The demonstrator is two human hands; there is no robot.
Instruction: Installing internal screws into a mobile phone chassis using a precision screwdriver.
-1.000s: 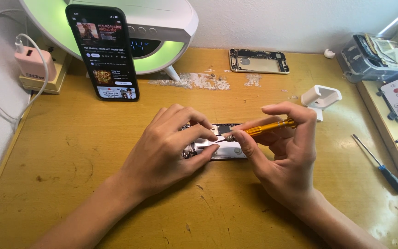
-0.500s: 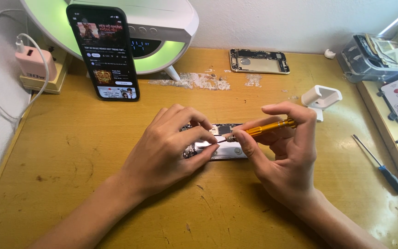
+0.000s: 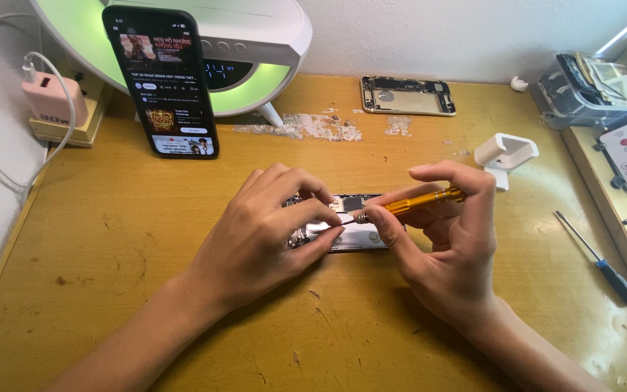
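Note:
An opened phone body (image 3: 350,225) with bare circuitry lies flat in the middle of the worn wooden desk (image 3: 110,239). My left hand (image 3: 270,232) rests over its left half, thumb and fingers pinching and steadying it. My right hand (image 3: 448,247) grips a small screwdriver with an orange-yellow handle (image 3: 422,202), held nearly level. Its thin tip points left and touches the phone's inside close to my left thumb. Much of the phone is hidden under both hands.
A lit phone (image 3: 160,80) leans against a round green-glowing lamp (image 3: 248,51) at the back left, beside a pink charger (image 3: 51,98). An empty phone housing (image 3: 408,96) lies at the back. A white holder (image 3: 506,154), a blue-handled screwdriver (image 3: 596,247) and a parts box (image 3: 589,91) are on the right.

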